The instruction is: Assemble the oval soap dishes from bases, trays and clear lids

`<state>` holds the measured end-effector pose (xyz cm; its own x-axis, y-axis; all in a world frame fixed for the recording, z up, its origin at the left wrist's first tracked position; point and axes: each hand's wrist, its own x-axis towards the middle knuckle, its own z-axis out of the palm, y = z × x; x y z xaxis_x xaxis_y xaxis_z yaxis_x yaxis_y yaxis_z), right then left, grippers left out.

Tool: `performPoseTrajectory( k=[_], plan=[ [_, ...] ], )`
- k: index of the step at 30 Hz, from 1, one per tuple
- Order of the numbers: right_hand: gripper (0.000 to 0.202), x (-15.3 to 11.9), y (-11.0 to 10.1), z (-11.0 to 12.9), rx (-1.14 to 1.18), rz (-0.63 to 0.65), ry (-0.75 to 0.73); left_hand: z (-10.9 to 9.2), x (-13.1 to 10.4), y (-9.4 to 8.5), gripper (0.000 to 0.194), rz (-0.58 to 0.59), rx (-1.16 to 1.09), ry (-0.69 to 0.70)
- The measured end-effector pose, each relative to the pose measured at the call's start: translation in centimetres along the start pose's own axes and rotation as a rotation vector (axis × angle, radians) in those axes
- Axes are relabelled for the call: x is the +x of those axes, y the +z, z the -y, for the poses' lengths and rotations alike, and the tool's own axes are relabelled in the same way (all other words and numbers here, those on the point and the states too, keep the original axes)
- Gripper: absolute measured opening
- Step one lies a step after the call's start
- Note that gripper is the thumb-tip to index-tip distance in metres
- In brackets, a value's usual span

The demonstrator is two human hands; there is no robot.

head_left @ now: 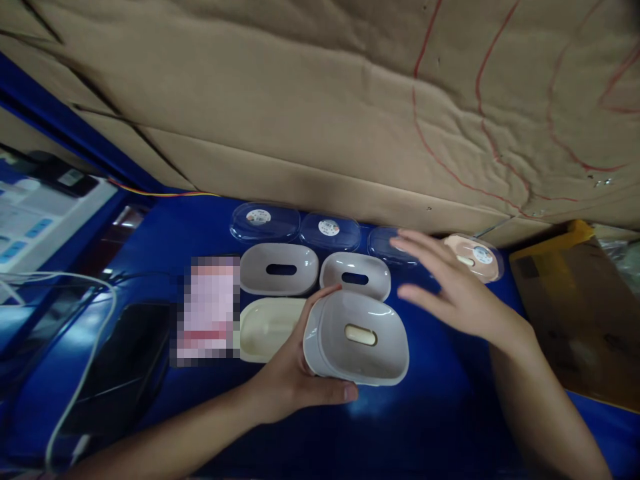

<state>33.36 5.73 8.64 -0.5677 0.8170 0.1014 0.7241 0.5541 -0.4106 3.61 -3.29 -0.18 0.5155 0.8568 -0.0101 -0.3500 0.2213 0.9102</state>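
Observation:
A grey oval container (390, 340) is tilted toward the camera, with my left hand (295, 380) wrapped round its left side. A cream shape shows through the slot in its bottom. To its right my right hand (450, 287) is raised with fingers apart, holding nothing, near a clear lid (385, 245). Two more grey containers with slots, one (253, 270) and another (383, 270), lie behind. A cream tray (265, 330) sits left of the held container, partly hidden by my left hand.
Labelled clear lids (240, 227) line the back of the blue table (425, 433). A pinkish container with a clear lid (487, 267) and a cardboard box (575, 327) are at the right. A black device (115, 360) and a white cable (95, 353) lie left.

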Motion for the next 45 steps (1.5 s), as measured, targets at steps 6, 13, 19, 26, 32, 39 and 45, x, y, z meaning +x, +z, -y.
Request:
performPoseTrajectory(
  k=[6, 13, 19, 26, 32, 39, 45],
  plan=[
    [0.115, -1.2, 1.3, 6.1, 0.197, 0.309, -0.168, -1.0, 0.5, 0.0, 0.105, -0.01, 0.002, -0.005],
    [0.095, -1.6, 1.9, 5.9, 0.254, 0.272, -0.128, -1.9, 0.5, 0.7, 0.114, -0.057, -0.123, -0.117],
    [0.087, -1.4, 1.2, 5.9, 0.248, 0.231, -0.169, -2.3, 0.5, 1.0, 0.109, -0.051, -0.155, -0.129],
    [0.074, -3.0, -2.9, 1.5, 0.085, 0.115, -0.024, -1.3, -0.3, 0.6, 0.11, 0.038, -0.196, -0.162],
    [0.066, -4.7, -3.3, -3.5, -0.014, 0.198, 0.193, -1.5, -0.7, 0.7, 0.114, 0.106, -0.211, -0.24],
    [0.068, -3.6, -1.4, -3.5, 0.027, 0.316, 0.267, -1.8, -0.5, 0.5, 0.113, 0.151, -0.217, -0.259],
    [0.097, -2.5, 0.2, -3.2, 0.008, 0.375, 0.281, -1.7, -0.7, 0.4, 0.117, 0.159, -0.187, -0.309]
  ],
)
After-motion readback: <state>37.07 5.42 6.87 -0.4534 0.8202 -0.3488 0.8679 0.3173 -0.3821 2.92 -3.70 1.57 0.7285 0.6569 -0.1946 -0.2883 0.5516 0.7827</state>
